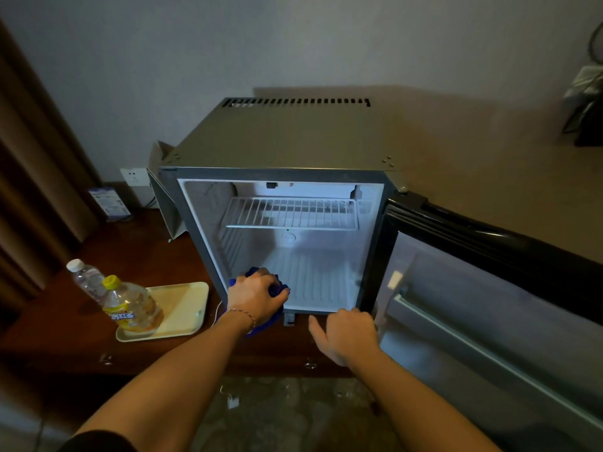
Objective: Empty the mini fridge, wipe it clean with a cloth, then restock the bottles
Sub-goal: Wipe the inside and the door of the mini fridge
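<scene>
The grey mini fridge (280, 141) stands on a dark wooden cabinet with its door (489, 314) swung open to the right. Its white inside holds only a wire shelf (290, 212). My left hand (256, 296) grips a blue cloth (277, 288) at the front left of the fridge floor. My right hand (347, 334) rests with relaxed fingers at the fridge's lower front edge and holds nothing. To the left, a clear water bottle (86, 278) with a white cap and a yellow-capped drink bottle (130, 305) stand on a cream tray (186, 308).
The wooden cabinet top (65, 327) stretches left of the fridge. A wall socket (134, 176) and a blue-white card (109, 200) sit behind it, a brown curtain (29, 177) at far left. A small white object (232, 402) lies on the floor below.
</scene>
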Demonstrator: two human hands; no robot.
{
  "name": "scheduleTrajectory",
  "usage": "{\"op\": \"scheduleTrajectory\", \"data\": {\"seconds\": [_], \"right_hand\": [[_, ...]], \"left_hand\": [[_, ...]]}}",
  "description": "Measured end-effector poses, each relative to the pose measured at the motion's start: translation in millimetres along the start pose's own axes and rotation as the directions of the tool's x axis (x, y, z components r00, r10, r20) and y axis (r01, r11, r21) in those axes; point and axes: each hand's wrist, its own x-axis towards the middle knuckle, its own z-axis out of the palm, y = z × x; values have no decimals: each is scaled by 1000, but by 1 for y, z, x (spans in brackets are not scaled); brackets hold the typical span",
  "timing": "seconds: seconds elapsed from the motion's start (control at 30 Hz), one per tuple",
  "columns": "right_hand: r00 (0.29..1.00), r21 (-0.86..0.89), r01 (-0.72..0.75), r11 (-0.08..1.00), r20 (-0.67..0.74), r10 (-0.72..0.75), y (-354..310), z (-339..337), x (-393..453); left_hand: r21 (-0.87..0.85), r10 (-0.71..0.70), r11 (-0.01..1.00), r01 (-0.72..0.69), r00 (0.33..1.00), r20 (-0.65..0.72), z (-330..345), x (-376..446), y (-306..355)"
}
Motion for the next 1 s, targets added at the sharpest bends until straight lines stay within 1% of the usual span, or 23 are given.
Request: {"op": "scheduleTrajectory", "data": {"seconds": [0.07, 0.2, 0.3, 0.37, 0.43, 0.53, 0.6, 0.63, 0.73, 0.8, 0.9, 0.93, 1.0], "right_hand": [[999, 34, -35, 999, 14, 35, -2, 2, 5], [998, 103, -65, 993, 33, 62, -4, 10, 21], [997, 168, -69, 983, -10, 72, -7, 16, 42], [996, 184, -55, 981, -54, 66, -10, 25, 56], [993, 169, -34, 985, -102, 52, -12, 39, 76], [991, 167, -28, 986, -122, 49, -12, 65, 115], [989, 164, -38, 986, -133, 60, -13, 89, 137], [986, 154, -28, 988, -157, 53, -13, 102, 145], [953, 159, 93, 983, -299, -42, -17, 135, 161], [943, 230, 187, 955, -315, -109, -23, 146, 174], [951, 445, 265, 856, -270, -154, -40, 160, 192], [942, 483, 292, 825, -296, -159, -43, 166, 197], [912, 491, 345, 800, -376, -162, -46, 176, 202]], "left_hand": [[-7, 6, 1000, -6, 1000, -8, 4, 3, -2], [-23, 11, 1000, -10, 1000, 24, 20, 14, -6], [11, -27, 1000, 27, 997, 72, 39, 37, -8], [16, -41, 999, 40, 996, 74, 55, 52, -10], [-27, 21, 999, -20, 999, 44, 77, 70, -15], [-115, 208, 972, -207, 978, -4, 112, 98, -27], [-157, 312, 939, -306, 950, 12, 138, 110, -37], [-171, 324, 933, -316, 946, 20, 148, 113, -44], [-241, 288, 927, -286, 957, -28, 167, 116, -67], [-253, 291, 923, -290, 956, -35, 168, 118, -81], [-269, 283, 920, -285, 958, -49, 168, 119, -91], [-289, 280, 914, -284, 958, -55, 170, 119, -93], [-331, 294, 894, -303, 952, -80, 176, 118, -98]]}}
